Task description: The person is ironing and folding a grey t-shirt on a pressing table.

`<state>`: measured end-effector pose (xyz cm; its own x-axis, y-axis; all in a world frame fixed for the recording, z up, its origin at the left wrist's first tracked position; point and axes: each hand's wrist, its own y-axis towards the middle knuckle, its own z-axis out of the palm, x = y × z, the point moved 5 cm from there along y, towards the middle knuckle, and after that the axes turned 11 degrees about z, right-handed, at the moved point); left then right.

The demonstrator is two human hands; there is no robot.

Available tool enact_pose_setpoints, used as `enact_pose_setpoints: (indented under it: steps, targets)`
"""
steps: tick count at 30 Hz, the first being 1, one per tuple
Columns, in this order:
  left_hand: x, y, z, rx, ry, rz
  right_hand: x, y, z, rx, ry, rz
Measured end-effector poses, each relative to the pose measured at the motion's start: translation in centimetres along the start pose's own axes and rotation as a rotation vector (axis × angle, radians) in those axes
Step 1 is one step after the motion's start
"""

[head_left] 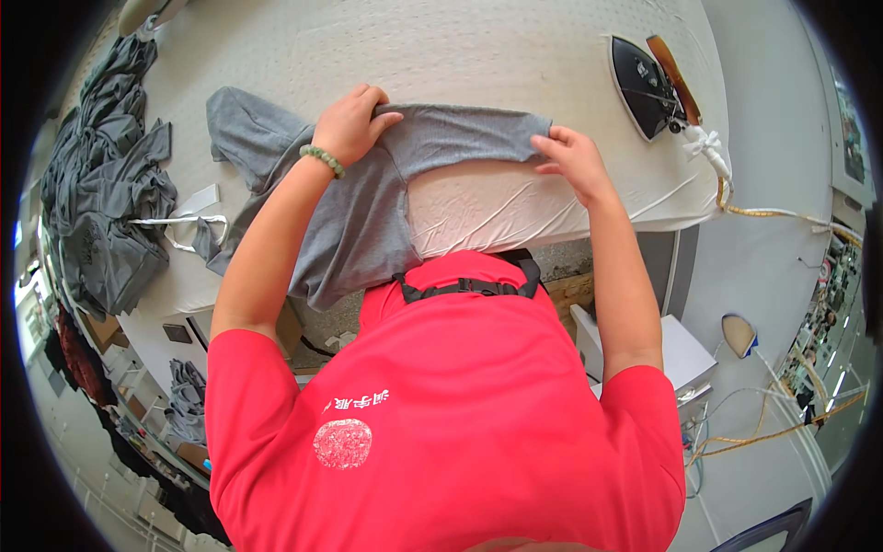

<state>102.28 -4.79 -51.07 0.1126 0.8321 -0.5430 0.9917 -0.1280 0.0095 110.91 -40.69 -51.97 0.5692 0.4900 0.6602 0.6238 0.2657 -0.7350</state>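
Observation:
A grey shirt (359, 216) lies across the pale padded ironing table (515, 55), its lower part hanging over the near edge. One sleeve (469, 136) stretches out flat to the right. My left hand (354, 124), with a green bead bracelet at the wrist, grips the cloth at the shoulder end of that sleeve, thumb on top. At the sleeve's far right end, my right hand (575, 161) pinches the cuff between thumb and fingers. The other sleeve (248, 124) lies loosely folded to the left of my left hand.
A black iron (641, 89) rests at the table's right end, its cord running off to the right. Crumpled grey garments (106, 202) are heaped along the left side. A white hanger-like loop (189, 221) lies between that heap and the shirt.

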Motion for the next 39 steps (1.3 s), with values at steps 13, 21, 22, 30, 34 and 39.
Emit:
enact_pose_setpoints:
  steps: [13,21,22,30,34,39]
  targets:
    - [-0.2,4.1,1.3,-0.090,0.249,0.094,-1.1,2.1,-3.0,-0.076,-0.066,-0.084]
    - [-1.0,4.0,0.5,-0.396,0.458,0.292,-0.6,2.4,-2.9,-0.083,-0.092,-0.101]
    - [-1.7,4.0,0.1,-0.495,0.498,0.358,-0.5,2.4,-3.1,-0.075,-0.090,-0.071]
    - [-12.6,-7.3,4.8,-0.129,0.174,0.352,3.0,-6.7,3.6,-0.574,-0.691,-0.896]
    - [-14.2,-7.3,5.7,-0.117,0.324,0.309,2.9,-6.1,8.8,-0.305,-0.898,-0.999]
    - [-14.5,-7.1,6.7,-0.109,0.350,0.255,4.0,-2.8,10.0,-0.440,-1.034,-0.927]
